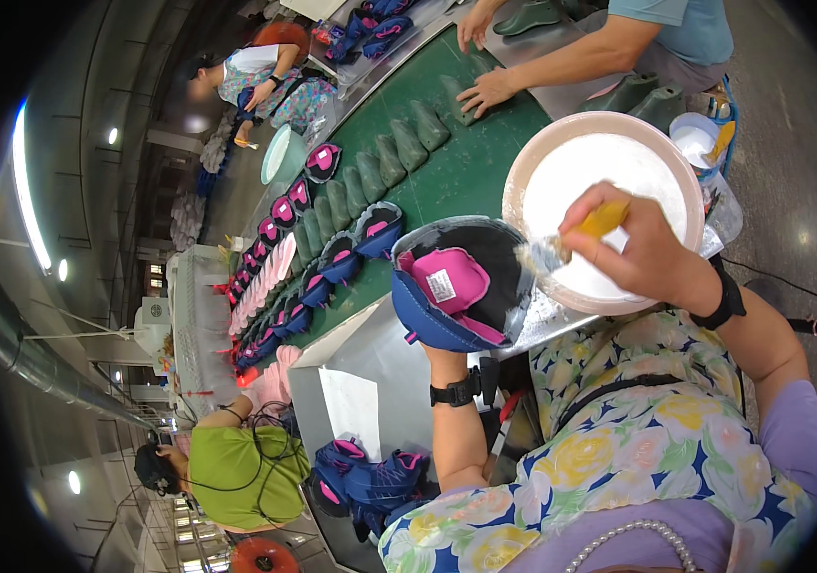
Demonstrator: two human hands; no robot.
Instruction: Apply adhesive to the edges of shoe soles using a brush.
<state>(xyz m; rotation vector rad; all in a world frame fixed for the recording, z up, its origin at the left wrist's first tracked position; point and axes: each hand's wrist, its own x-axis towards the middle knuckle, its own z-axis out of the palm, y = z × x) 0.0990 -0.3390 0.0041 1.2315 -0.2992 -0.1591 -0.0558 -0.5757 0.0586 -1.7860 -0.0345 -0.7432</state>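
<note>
My left hand (443,359) holds up a navy blue shoe upper (437,315) from below, its fingers mostly hidden behind it. The upper's opening faces me, showing a pink lining with a white label and a dark inner edge. My right hand (642,248) is closed around a brush (604,220) with a yellow handle. Its whitish bristles are at the right edge of the upper, seemingly touching it. Under my right hand stands a pink basin (520,177) filled with a white substance.
A green conveyor belt (470,172) carries rows of grey-green lasts (370,177) and blue uppers (339,258). Across it are a co-worker's hands (489,91). More uppers (370,482) lie piled at the lower left, near a white sheet (349,406). A small white tub (693,138) stands beyond the basin.
</note>
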